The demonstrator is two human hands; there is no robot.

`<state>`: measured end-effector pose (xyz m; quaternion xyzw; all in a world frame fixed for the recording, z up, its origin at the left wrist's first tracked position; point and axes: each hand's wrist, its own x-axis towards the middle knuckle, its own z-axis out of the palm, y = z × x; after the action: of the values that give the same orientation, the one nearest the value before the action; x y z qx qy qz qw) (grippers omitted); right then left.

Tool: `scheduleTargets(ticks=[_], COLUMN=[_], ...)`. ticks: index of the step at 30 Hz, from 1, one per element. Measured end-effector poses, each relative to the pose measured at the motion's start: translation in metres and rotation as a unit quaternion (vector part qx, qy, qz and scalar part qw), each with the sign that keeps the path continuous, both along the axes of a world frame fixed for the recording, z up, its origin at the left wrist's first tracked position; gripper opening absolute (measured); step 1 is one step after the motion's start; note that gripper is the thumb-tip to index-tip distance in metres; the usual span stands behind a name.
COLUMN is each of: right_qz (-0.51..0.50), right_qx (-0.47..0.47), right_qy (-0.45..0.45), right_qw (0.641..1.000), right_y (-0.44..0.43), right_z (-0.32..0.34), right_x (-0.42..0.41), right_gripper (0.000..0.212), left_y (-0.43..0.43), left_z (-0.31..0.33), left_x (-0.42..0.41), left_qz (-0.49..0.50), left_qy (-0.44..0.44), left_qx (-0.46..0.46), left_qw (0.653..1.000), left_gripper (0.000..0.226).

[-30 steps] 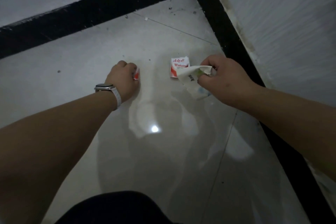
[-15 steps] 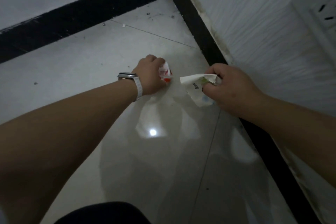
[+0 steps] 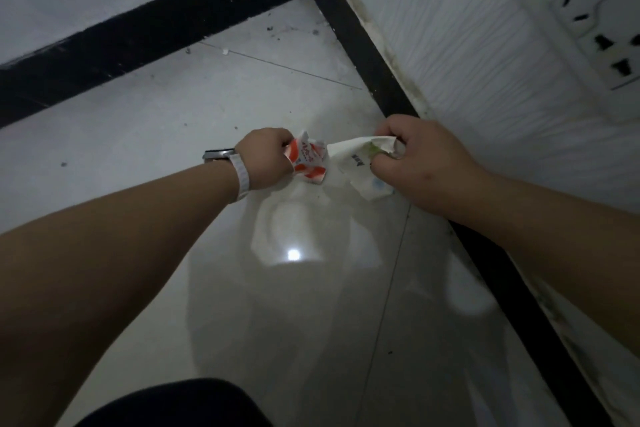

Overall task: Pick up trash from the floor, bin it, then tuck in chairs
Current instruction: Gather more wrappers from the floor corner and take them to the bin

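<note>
My left hand (image 3: 268,158), with a white watch strap on the wrist, grips crumpled red-and-white wrappers (image 3: 308,161) just above the glossy floor tiles. Close to its right, my right hand (image 3: 415,159) holds a crumpled white paper wrapper (image 3: 353,163) with a bit of green print. The two bundles of trash almost touch between my hands. Both fists are curled round their trash.
I am in a room corner: a black skirting board (image 3: 156,35) runs along the far wall and another down the right wall (image 3: 374,69). A white wall socket (image 3: 602,31) sits at the upper right. Small dark specks dot the floor near the corner.
My left hand moved right and took up the red-and-white wrapper that lay on the floor. It now holds it with the earlier scrap. The right hand kept its white wrapper.
</note>
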<state>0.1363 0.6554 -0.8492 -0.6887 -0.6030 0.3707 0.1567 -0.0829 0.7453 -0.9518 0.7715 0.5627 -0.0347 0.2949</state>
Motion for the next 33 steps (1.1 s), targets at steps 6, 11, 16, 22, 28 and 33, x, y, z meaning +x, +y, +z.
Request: scheduleTargets(ticks=[6,11,16,22,28,33], right_qz=[-0.002,0.000,0.007,-0.006,-0.004,-0.010], right_qx=[-0.012,-0.006,-0.005,-0.002,0.000,0.001], right_qy=[-0.025,-0.023,-0.023,-0.017,-0.027,-0.028], right_qw=[1.000,1.000,1.000,1.000,1.000,1.000], right_y=[-0.012,-0.021,-0.028,-0.032,-0.036,-0.038], right_z=[-0.003,-0.002,0.001,0.003,0.004,0.007], right_x=[0.004,0.001,-0.002,0.004,0.009,0.011], right_gripper=[0.011,0.009,0.006,0.005,0.006,0.008], left_y=[-0.008,-0.014,-0.017,-0.019,-0.028,-0.028], left_z=[0.007,0.014,0.023,0.017,-0.006,-0.016], left_x=[-0.011,-0.026,-0.031,-0.021,-0.009,-0.001], left_qz=[0.012,-0.013,0.052,0.032,-0.040,-0.047], left_qy=[-0.019,-0.003,-0.075,-0.026,-0.012,0.000], left_qx=[-0.025,-0.139,-0.275,-0.224,-0.115,-0.046], left_qw=[0.999,0.990,0.957,0.974,0.993,0.998], left_gripper=[0.019,0.053,0.088,0.091,0.096,0.037])
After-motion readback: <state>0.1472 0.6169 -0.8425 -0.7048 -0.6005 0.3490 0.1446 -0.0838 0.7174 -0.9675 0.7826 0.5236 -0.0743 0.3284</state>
